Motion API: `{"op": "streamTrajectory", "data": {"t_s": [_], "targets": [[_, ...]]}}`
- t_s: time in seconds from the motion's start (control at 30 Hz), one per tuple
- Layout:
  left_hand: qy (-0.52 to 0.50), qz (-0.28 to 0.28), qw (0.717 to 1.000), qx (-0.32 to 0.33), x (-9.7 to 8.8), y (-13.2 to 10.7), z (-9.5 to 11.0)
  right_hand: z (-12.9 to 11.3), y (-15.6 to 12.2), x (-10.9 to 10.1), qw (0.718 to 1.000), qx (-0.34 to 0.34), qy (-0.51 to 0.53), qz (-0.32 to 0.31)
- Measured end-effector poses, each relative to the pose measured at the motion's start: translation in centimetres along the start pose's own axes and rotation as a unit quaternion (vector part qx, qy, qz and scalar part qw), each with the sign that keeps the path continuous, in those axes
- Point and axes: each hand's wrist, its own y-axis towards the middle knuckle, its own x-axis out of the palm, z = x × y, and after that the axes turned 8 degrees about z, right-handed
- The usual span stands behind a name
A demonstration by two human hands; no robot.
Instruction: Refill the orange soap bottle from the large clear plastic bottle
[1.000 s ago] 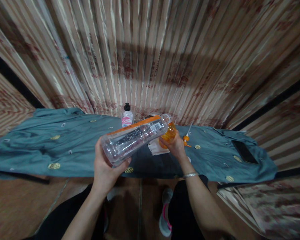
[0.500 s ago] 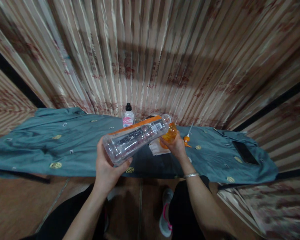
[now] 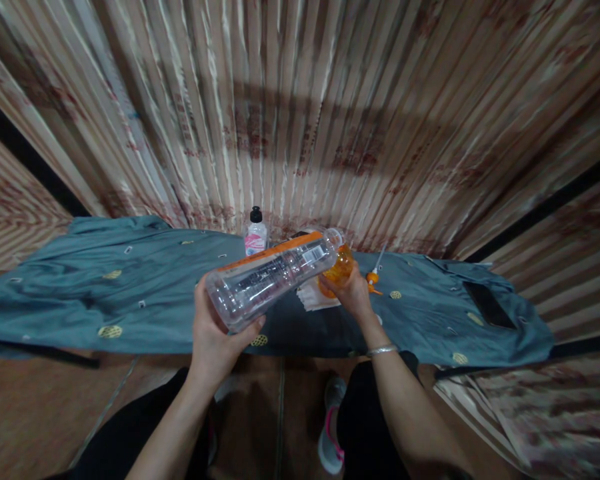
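Observation:
My left hand (image 3: pixel 217 340) is wrapped round the base of a large clear plastic bottle (image 3: pixel 275 277) with an orange-edged label. The bottle is tilted, its neck up and to the right, with its mouth at the top of a smaller orange bottle (image 3: pixel 341 265). Whether the two mouths touch cannot be made out. My right hand (image 3: pixel 353 290) is closed round the orange bottle. A white cloth or tissue (image 3: pixel 315 298) lies beneath it. To the right of that hand lies an orange pump head (image 3: pixel 373 279) with a clear tube.
A clear bottle with a black cap and pink label (image 3: pixel 255 233) stands at the back. A dark phone (image 3: pixel 489 305) lies at the right on the green patterned cloth (image 3: pixel 165 293). Behind hangs a pleated curtain (image 3: pixel 290 133); black frame bars (image 3: pixel 545 210) slope at both sides.
Almost nothing differs. Both hands hold the two bottles in the same pose, and the view has shifted very slightly.

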Motion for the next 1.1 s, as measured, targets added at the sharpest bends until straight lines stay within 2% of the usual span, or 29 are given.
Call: {"op": "streamTrajectory", "data": {"t_s": [0.63,1.1], "targets": [[0.002,0.004,1.000,-0.014,0.03,-0.13,0.00,0.15,-0.06,0.21,1.000,-0.009,0.002,0.008],[0.003,-0.001,1.000,-0.010,0.10,-0.09,0.01,-0.23,-0.01,-0.38,1.000,0.020,0.012,-0.020]]}}
